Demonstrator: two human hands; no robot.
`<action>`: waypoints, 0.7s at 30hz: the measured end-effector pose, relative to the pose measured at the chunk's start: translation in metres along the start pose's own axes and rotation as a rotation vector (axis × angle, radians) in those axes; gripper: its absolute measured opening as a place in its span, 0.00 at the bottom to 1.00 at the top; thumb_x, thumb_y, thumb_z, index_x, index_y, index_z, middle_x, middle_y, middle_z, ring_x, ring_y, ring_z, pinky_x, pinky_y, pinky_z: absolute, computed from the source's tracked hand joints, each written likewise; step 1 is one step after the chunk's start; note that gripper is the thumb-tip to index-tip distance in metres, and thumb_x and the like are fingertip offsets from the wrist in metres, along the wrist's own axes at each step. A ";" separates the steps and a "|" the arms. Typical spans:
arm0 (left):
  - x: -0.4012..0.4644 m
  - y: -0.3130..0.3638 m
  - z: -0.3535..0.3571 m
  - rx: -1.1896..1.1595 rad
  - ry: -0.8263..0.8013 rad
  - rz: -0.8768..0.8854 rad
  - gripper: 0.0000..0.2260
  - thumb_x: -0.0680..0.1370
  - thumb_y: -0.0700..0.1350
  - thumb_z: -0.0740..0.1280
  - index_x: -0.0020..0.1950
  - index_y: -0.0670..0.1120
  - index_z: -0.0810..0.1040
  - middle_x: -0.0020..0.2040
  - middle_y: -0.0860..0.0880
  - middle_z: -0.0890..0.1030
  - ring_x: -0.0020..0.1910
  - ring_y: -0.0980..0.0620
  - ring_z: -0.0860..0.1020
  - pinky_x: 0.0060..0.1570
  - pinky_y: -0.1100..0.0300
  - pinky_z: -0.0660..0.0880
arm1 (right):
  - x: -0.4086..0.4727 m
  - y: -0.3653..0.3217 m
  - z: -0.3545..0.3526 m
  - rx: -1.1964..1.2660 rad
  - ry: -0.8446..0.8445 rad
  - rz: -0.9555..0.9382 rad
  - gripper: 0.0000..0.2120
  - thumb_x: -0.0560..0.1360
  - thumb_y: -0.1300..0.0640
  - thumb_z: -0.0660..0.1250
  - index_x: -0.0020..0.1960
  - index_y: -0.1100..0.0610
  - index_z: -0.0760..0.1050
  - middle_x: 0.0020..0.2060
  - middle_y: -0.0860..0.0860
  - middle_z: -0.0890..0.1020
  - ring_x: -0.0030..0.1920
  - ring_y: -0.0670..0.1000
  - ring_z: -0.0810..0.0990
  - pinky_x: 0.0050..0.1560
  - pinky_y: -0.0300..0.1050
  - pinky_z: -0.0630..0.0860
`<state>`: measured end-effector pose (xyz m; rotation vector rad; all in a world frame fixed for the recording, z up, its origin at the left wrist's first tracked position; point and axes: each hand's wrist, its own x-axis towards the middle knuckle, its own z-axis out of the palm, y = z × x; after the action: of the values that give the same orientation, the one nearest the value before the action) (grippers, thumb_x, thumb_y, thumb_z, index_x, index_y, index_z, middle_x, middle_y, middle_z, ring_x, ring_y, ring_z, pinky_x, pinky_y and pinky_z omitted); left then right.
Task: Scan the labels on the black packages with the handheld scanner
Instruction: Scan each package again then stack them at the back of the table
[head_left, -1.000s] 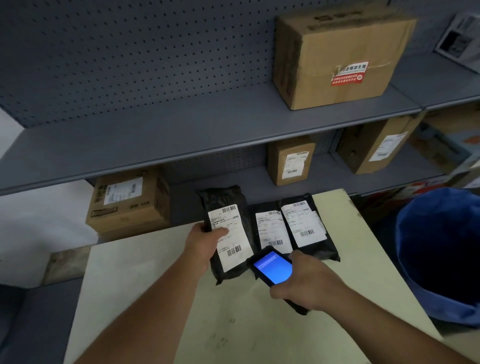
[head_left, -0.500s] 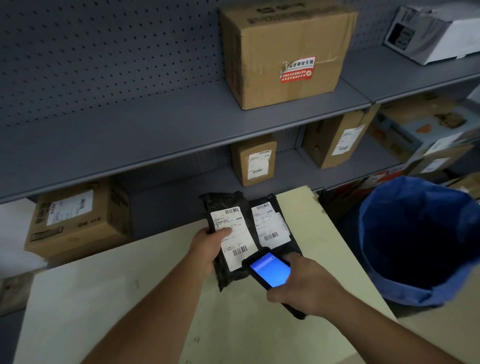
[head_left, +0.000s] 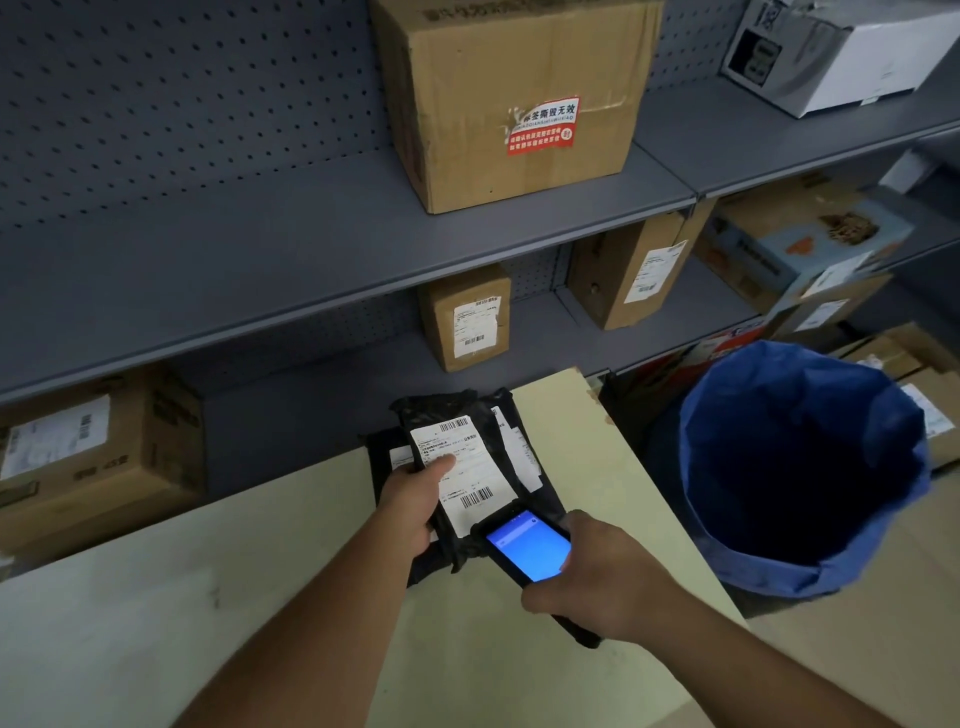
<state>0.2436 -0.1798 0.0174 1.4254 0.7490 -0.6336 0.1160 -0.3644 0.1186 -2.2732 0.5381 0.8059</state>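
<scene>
My left hand (head_left: 410, 506) grips a black package (head_left: 457, 467) by its left edge, thumb pressed on its white barcode label, and holds it tilted above the pale table (head_left: 260, 597). My right hand (head_left: 592, 582) is closed around the handheld scanner (head_left: 527, 551), whose blue screen is lit; its front end sits just below the label's lower barcode. Two more black packages (head_left: 524, 452) with white labels lie on the table beneath and behind the held one, mostly hidden by it.
A blue bag-lined bin (head_left: 800, 467) stands right of the table. Grey shelving (head_left: 311, 260) rises behind the table, holding cardboard boxes: a large one with a red sticker (head_left: 519, 98), smaller ones (head_left: 465, 317) below, another at lower left (head_left: 93, 457).
My left hand has shifted the held package to the right over the other packages, covering them more. The scanner stays close under its label. The view has swung right, showing more of the bin.
</scene>
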 end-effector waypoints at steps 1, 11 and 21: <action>0.001 0.000 0.000 -0.001 0.004 0.000 0.10 0.79 0.46 0.74 0.60 0.47 0.82 0.52 0.44 0.88 0.50 0.42 0.86 0.45 0.49 0.82 | 0.001 0.001 0.000 -0.008 0.000 0.005 0.25 0.63 0.44 0.77 0.55 0.50 0.73 0.49 0.47 0.82 0.49 0.50 0.83 0.52 0.49 0.83; -0.004 0.002 -0.014 -0.037 -0.038 -0.042 0.08 0.80 0.46 0.72 0.59 0.48 0.82 0.53 0.45 0.88 0.53 0.43 0.85 0.53 0.46 0.82 | 0.002 -0.005 0.010 -0.044 -0.024 -0.014 0.32 0.63 0.44 0.77 0.63 0.49 0.72 0.51 0.48 0.82 0.51 0.50 0.83 0.56 0.52 0.85; -0.022 -0.008 -0.061 -0.082 -0.014 -0.081 0.22 0.81 0.48 0.71 0.73 0.44 0.76 0.71 0.45 0.79 0.70 0.46 0.76 0.72 0.45 0.71 | -0.006 -0.027 0.042 -0.085 -0.044 -0.053 0.26 0.62 0.44 0.76 0.56 0.50 0.72 0.49 0.49 0.82 0.49 0.50 0.84 0.52 0.50 0.84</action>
<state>0.2193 -0.1202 0.0296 1.3200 0.8154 -0.6676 0.1102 -0.3151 0.1099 -2.3307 0.4292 0.8654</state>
